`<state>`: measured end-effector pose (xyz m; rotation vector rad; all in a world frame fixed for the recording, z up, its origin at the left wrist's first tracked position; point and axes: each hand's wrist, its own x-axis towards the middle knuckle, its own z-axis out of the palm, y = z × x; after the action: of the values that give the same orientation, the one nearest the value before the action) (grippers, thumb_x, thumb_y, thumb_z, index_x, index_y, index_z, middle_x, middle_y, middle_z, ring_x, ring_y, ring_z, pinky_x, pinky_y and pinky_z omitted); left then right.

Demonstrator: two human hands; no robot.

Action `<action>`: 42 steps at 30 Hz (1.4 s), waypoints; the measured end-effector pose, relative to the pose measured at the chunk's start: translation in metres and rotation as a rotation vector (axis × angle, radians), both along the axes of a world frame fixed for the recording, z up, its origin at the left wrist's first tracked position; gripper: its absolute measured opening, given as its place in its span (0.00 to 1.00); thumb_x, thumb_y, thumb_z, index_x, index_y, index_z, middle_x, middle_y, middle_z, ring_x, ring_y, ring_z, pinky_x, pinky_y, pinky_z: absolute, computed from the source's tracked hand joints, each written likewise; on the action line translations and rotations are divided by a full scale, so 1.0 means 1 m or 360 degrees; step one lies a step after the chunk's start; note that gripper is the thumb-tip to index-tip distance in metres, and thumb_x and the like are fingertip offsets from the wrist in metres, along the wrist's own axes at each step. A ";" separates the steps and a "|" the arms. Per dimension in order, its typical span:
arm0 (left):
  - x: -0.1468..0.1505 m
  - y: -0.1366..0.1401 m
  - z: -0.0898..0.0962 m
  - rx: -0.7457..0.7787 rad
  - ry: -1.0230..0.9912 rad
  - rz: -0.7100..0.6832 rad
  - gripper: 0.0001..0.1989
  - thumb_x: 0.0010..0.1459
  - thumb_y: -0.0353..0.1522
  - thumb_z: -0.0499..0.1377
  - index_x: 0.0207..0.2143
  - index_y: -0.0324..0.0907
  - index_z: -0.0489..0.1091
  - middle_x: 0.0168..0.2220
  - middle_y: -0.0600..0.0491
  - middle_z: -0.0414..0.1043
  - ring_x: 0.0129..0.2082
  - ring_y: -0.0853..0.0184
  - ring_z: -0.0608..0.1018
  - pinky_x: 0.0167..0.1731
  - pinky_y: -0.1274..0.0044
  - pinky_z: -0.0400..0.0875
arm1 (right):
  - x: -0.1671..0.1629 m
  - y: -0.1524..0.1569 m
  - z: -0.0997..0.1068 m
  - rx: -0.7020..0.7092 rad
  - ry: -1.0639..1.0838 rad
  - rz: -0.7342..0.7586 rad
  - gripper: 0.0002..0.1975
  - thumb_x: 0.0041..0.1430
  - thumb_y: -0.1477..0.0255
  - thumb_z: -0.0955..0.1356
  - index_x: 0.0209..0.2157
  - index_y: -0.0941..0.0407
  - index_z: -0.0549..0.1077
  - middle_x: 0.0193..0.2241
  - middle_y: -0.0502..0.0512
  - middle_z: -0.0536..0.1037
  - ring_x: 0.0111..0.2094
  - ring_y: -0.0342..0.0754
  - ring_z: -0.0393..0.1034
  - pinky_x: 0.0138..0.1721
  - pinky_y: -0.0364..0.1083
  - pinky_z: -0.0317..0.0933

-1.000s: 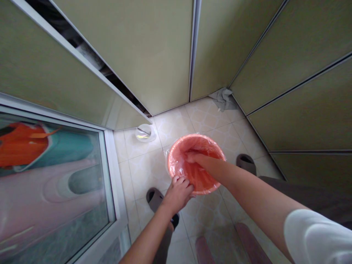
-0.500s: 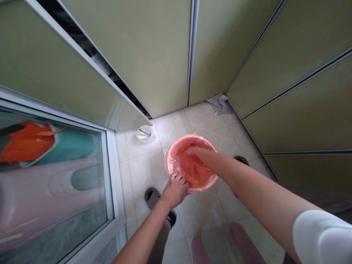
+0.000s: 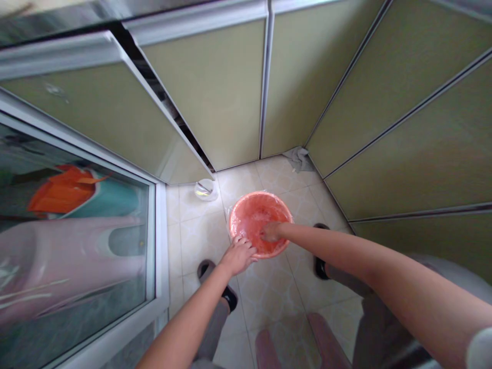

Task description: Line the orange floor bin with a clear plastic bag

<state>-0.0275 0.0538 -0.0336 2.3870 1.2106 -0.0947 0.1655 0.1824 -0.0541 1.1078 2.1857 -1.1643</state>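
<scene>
An orange trash can lined with a clear plastic bag stands on the floor between the feet. My left hand is closed over its near left rim, fingers bent over the edge and the liner. Inside the can, my right hand reaches down against the liner near the right side. Its fingertips point downward and are too indistinct to show whether they grip anything. Folds of the bag stick out past the rim at the left.
Yellow-green cabinet doors surround the far side, one ajar at left. A clear plastic tub sits by them. A grey cloth lies in the corner. At left is a glass door. Slippered feet flank the can.
My right hand has moved from the far inner side of the can toward the near right side. My left hand stays on the rim. The view has tilted up a little.
</scene>
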 end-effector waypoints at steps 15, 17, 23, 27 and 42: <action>-0.016 -0.016 0.045 0.0003 0.0162 0.0347 0.13 0.60 0.32 0.64 0.48 0.44 0.79 0.55 0.42 0.75 0.62 0.52 0.69 0.64 0.59 0.57 | 0.056 -0.038 0.097 0.0209 -0.0064 0.0265 0.16 0.68 0.68 0.65 0.48 0.60 0.82 0.48 0.68 0.83 0.50 0.61 0.78 0.51 0.53 0.68; -0.026 -0.016 0.059 -0.0013 0.0099 0.0529 0.15 0.62 0.32 0.61 0.51 0.46 0.78 0.56 0.44 0.76 0.60 0.53 0.72 0.61 0.59 0.61 | 0.079 -0.039 0.116 0.0269 -0.0015 0.0200 0.18 0.69 0.68 0.64 0.52 0.57 0.81 0.50 0.65 0.83 0.51 0.59 0.78 0.51 0.51 0.68; -0.066 -0.031 0.085 -0.0491 -0.0442 0.1212 0.19 0.62 0.42 0.58 0.51 0.45 0.77 0.48 0.47 0.81 0.47 0.58 0.81 0.50 0.69 0.73 | 0.143 -0.055 0.165 0.0306 0.0028 -0.0188 0.21 0.69 0.67 0.63 0.58 0.55 0.78 0.50 0.62 0.83 0.50 0.55 0.78 0.50 0.46 0.66; -0.075 -0.049 0.104 -0.0501 -0.0713 0.1481 0.24 0.58 0.47 0.60 0.50 0.41 0.77 0.46 0.45 0.82 0.46 0.57 0.81 0.47 0.69 0.75 | 0.171 -0.084 0.182 0.0446 0.0196 -0.0432 0.22 0.70 0.66 0.61 0.57 0.58 0.78 0.48 0.63 0.83 0.48 0.55 0.78 0.49 0.46 0.66; 0.018 -0.066 0.296 0.0633 -0.1840 0.1351 0.52 0.61 0.34 0.67 0.77 0.51 0.39 0.26 0.62 0.62 0.23 0.73 0.65 0.30 0.80 0.66 | 0.123 -0.106 0.320 0.0640 0.1871 -0.0779 0.47 0.68 0.63 0.70 0.78 0.47 0.40 0.30 0.49 0.73 0.25 0.44 0.62 0.26 0.44 0.63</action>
<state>-0.0095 -0.0126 0.2621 1.4321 1.4763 1.6267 0.2890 0.0767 0.2655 1.3551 3.2275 -2.0047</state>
